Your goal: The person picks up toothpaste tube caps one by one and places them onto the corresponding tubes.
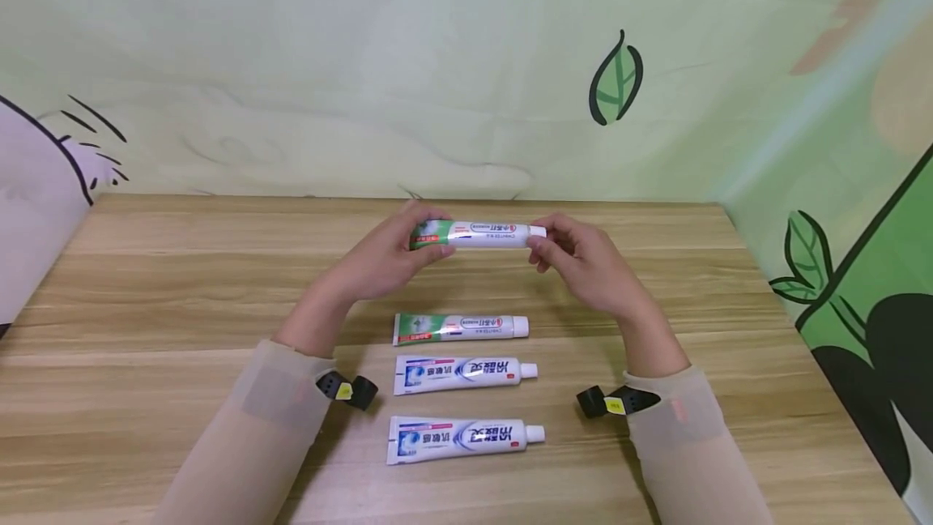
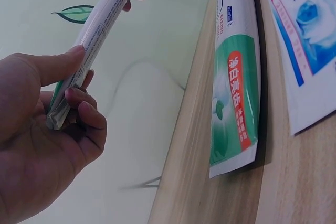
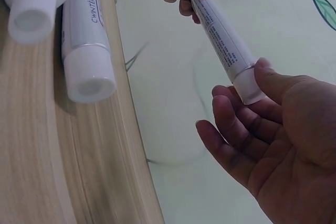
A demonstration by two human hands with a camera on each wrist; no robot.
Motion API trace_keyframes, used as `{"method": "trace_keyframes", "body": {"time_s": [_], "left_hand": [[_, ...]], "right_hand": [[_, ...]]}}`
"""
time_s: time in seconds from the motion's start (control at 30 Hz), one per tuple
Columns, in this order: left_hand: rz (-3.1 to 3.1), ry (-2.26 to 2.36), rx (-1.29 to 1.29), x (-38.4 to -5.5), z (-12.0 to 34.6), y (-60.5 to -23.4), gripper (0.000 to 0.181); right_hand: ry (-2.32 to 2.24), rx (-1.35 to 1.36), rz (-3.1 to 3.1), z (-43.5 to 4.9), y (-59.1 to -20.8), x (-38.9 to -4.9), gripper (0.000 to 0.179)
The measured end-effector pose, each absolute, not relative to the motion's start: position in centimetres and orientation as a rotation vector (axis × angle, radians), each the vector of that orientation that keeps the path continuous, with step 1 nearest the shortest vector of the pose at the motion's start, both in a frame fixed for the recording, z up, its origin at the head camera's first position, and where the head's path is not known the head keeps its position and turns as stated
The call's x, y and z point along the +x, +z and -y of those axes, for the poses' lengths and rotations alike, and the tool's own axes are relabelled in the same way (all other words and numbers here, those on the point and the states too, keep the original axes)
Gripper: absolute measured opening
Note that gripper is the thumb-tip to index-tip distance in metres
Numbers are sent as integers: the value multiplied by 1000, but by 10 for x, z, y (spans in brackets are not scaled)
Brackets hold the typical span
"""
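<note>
A green and white toothpaste tube (image 1: 487, 234) is held level above the far part of the table, between both hands. My left hand (image 1: 389, 253) grips its flat green end, thumb on the near side and fingers behind. My right hand (image 1: 586, 262) pinches the white cap end between thumb and fingers; in the right wrist view the other fingers of that hand (image 3: 294, 124) are loosely bent. Below the hands a like green and white tube (image 1: 466, 329) lies on the table. Nearer still lie two white and blue toothpaste tubes (image 1: 462, 373), roughly parallel, caps to the right.
The wooden table (image 1: 182, 290) meets a pale green printed backdrop (image 1: 328, 63) along its far edge. Another printed panel (image 1: 875, 266) stands along the right side. Each sleeved wrist carries a black strap with a small camera (image 1: 360, 393).
</note>
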State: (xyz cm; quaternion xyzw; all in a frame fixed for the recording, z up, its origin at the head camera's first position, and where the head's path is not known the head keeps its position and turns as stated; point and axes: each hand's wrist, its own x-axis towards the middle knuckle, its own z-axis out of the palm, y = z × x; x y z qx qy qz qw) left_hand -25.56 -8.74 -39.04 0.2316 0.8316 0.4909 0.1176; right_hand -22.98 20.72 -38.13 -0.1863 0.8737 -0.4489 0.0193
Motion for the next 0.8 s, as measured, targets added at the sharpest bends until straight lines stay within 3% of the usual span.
{"method": "trace_keyframes", "body": {"time_s": [0.2, 0.4, 0.8], "left_hand": [[-2426, 1442, 682, -256, 88, -390, 35], [-2411, 1449, 699, -256, 87, -390, 35], [-2429, 1445, 663, -256, 89, -389, 36]], "right_hand": [[-1379, -532, -2704, -206, -380, -229, 25], [-1360, -425, -2716, -208, -380, -231, 48], [-1422, -471, -2788, -210, -377, -231, 54]]}}
